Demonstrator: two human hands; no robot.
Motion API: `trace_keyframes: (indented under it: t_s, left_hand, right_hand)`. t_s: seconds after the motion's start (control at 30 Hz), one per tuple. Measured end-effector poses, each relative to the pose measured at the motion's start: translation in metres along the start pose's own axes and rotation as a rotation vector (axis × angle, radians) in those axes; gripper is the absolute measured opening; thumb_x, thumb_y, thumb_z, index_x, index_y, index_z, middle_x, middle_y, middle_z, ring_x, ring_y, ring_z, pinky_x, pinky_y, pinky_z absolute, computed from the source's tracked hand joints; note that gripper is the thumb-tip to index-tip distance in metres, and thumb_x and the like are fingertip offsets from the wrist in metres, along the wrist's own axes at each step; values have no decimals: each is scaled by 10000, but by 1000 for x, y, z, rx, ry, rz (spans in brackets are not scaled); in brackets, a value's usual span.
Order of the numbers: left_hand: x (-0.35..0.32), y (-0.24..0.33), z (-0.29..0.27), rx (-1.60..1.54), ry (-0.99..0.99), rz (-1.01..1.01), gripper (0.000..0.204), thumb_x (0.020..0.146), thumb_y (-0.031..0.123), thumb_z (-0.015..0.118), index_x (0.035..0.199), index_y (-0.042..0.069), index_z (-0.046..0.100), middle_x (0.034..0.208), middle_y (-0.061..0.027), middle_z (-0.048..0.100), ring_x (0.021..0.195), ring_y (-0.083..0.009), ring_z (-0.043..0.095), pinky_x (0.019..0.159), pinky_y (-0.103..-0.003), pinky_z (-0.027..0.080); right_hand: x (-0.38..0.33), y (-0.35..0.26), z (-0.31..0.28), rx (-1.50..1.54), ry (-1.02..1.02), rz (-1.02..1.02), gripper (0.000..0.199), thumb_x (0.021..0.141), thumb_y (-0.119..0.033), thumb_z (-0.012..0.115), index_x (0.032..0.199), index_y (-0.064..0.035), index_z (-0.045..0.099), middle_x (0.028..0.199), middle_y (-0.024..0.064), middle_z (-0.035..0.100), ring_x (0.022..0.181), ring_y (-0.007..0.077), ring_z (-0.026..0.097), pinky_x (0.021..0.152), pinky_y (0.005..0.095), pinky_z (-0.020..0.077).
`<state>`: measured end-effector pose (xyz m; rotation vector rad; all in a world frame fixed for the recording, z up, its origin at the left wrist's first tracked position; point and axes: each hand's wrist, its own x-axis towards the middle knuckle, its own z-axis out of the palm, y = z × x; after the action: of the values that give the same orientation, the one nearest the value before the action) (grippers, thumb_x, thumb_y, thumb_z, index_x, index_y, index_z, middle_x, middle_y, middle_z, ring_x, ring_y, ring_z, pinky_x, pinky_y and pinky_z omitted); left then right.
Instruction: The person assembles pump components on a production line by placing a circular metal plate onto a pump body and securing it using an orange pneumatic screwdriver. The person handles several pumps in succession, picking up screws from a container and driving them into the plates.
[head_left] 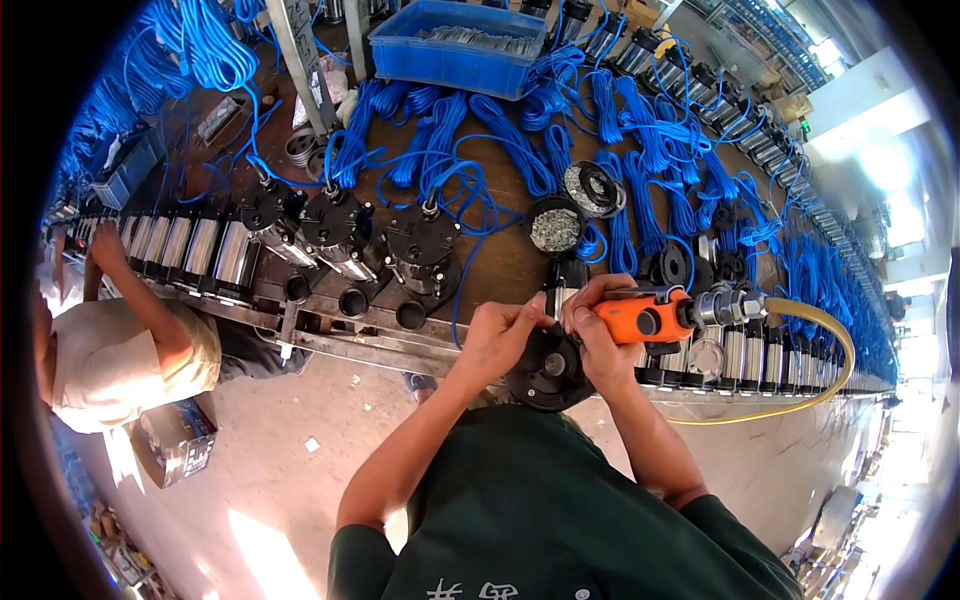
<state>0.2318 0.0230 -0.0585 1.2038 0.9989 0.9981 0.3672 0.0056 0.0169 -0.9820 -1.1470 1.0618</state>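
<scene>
My right hand (606,335) is wrapped around an orange air-powered driver (645,318), which lies sideways with its metal fitting (725,305) pointing right. From that fitting a yellow air hose (838,345) loops down and back left. My left hand (497,345) is closed, thumb and fingertips pressed together at the driver's front end; what they pinch is hidden. Right below both hands sits a black round pump part (550,368), next to a shiny metal cylinder (571,275). A black cup of small screws (555,229) stands just beyond them.
Three upright black-and-silver pumps (420,245) stand left along the bench edge. Bundles of blue cable (510,145) cover the bench, with a blue bin (455,60) of metal pieces behind. A person (130,350) works at far left. Rows of metal cylinders (770,355) line the right.
</scene>
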Motion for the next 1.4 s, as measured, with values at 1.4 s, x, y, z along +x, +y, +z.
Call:
trace_keyframes:
  t_s: [1.4]
  left_hand:
    - [-38, 59, 30, -721, -133, -403, 158, 906, 151, 688, 930, 0, 651, 731, -94, 639, 523, -124, 542, 432, -215, 383]
  right_hand:
    - [-13, -63, -42, 520, 107, -333, 294, 838, -145, 548, 1088, -35, 440, 655, 6, 423, 538, 125, 451, 580, 314, 439]
